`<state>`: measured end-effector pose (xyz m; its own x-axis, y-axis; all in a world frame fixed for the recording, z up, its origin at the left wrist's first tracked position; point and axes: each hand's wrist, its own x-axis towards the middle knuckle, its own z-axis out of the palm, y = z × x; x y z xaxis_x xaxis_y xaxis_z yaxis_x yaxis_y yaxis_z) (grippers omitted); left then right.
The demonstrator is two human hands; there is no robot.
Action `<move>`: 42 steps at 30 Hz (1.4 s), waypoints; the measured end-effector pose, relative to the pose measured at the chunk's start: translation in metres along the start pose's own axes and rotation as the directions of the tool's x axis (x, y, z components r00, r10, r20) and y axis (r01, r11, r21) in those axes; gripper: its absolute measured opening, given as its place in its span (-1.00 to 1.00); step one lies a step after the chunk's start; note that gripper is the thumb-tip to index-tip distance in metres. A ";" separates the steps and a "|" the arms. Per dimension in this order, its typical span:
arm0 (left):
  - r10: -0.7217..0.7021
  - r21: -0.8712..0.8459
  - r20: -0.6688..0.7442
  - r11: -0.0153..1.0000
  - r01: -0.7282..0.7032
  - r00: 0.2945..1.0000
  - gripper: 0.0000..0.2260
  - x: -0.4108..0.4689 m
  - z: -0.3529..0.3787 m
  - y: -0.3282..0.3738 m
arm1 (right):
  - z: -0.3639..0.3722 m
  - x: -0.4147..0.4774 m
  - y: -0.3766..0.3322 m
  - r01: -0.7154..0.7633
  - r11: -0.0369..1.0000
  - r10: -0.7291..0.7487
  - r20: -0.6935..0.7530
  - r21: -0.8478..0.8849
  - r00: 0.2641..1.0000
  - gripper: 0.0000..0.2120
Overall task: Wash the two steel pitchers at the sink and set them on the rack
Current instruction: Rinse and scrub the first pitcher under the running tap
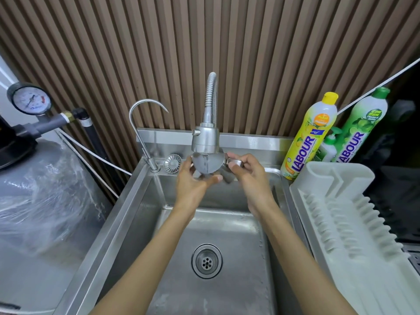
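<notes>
A small steel pitcher (205, 164) is held under the spray tap (205, 139), its round bottom turned toward me, and water runs down over it. My left hand (193, 183) cups the pitcher from below and the left, thumb curled under it. My right hand (246, 173) pinches the pitcher's handle (236, 162) on the right side. Both are above the back of the steel sink (127, 208). The grey dish rack (341, 201) lies to the right of the sink with nothing on it. I see only one pitcher.
A thin curved tap (145, 133) and a loose strainer (172, 163) sit at the sink's back left. Two dish soap bottles, yellow (309, 137) and green (361, 126), stand behind the rack. A wrapped tank (45, 189) with a pressure gauge (30, 101) fills the left.
</notes>
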<state>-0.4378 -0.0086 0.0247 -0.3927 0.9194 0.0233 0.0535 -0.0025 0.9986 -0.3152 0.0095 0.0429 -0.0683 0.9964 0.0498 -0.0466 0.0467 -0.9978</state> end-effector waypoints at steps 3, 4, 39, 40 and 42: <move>0.189 0.170 -0.072 0.970 -0.174 0.979 -0.34 0.003 -0.007 0.009 | 0.004 0.007 0.013 -0.182 0.899 0.117 0.182 0.398 0.976 -0.73; 0.236 0.216 -0.063 0.952 -0.218 0.970 -0.35 0.002 -0.011 0.014 | 0.006 0.008 0.016 -0.244 0.842 0.141 0.239 0.482 0.961 -0.73; 0.274 0.498 -0.130 0.849 -0.177 0.953 -0.36 -0.012 -0.032 0.036 | 0.009 -0.008 0.002 -0.226 0.914 0.162 0.209 0.336 0.965 -0.81; 0.239 0.476 -0.129 0.866 -0.151 0.963 -0.40 -0.015 -0.032 0.036 | 0.007 -0.009 -0.002 -0.219 0.936 0.172 0.185 0.276 0.968 -0.81; 0.132 0.344 -0.096 0.935 -0.092 0.987 -0.49 -0.017 -0.033 0.034 | 0.002 -0.011 -0.010 -0.188 0.971 0.171 0.125 0.148 0.977 -0.82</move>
<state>-0.4594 -0.0371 0.0596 -0.4685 0.8689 0.1598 0.4016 0.0483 0.9145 -0.3161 -0.0023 0.0526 -0.1995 0.9730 -0.1161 -0.1800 -0.1528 -0.9717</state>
